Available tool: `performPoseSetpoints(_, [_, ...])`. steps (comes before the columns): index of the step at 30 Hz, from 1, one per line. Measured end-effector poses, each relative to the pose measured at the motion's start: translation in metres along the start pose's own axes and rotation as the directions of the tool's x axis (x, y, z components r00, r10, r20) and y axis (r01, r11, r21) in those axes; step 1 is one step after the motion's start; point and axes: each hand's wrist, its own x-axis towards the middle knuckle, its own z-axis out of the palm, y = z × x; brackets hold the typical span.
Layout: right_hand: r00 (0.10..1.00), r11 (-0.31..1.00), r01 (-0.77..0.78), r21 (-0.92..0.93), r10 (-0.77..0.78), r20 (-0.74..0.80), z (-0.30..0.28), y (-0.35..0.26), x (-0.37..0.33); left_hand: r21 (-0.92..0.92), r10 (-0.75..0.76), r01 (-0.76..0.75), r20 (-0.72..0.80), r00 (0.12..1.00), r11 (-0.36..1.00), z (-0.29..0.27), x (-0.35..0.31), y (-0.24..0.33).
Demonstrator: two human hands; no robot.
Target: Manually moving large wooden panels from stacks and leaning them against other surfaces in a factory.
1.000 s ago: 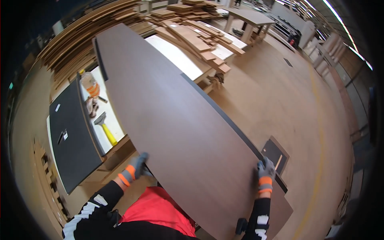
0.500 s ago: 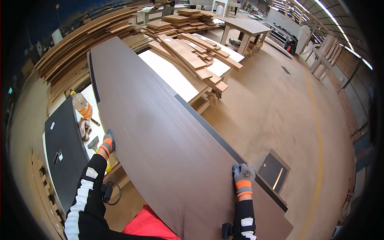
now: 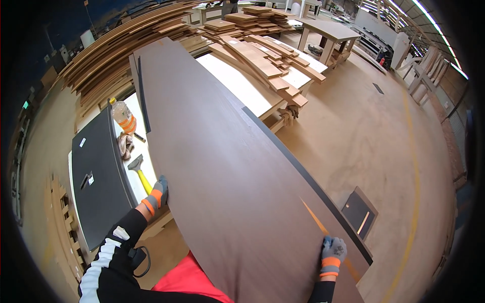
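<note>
A long brown sheet (image 3: 217, 151) stretches away from me, lying over a dark-edged panel (image 3: 303, 171) whose border shows along the right. My left hand (image 3: 160, 192), in a grey and orange glove, is closed round the sheet's left edge. Near the sheet's right side, my right hand (image 3: 334, 250) is closed with fingers bent on the sheet. From that hand a thin orange-tan streak (image 3: 314, 216) runs up and leftward across the brown surface; what it is I cannot tell. Just beyond my left hand lies a scraper (image 3: 141, 174) with a yellow handle.
At left are a dark curved panel (image 3: 101, 171), a clear bottle (image 3: 123, 116) with a yellow cap and a crumpled cloth (image 3: 125, 145). Stacked boards (image 3: 262, 58) lie on a white table ahead. A dark rectangular piece (image 3: 359, 212) is on the floor at right.
The view has swung left. My right hand has come nearer to me along the sheet, and the orange-tan streak now shows beside it. More of the scraper's yellow handle is visible.
</note>
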Motion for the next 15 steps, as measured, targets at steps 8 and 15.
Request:
performPoseSetpoints(8, [0.996,0.994,-0.080,-0.069,0.078,-0.039,-0.007,0.070,-0.101,0.088,-0.044,0.049,-0.058,0.997,0.995,0.034,-0.118,-0.018])
performPoseSetpoints(15, [0.978,0.977,-0.206,-0.056,0.207,0.000,-0.020,0.101,-0.189,-0.023,-0.130,0.133,0.103,0.986,0.991,0.022,-0.162,-0.041])
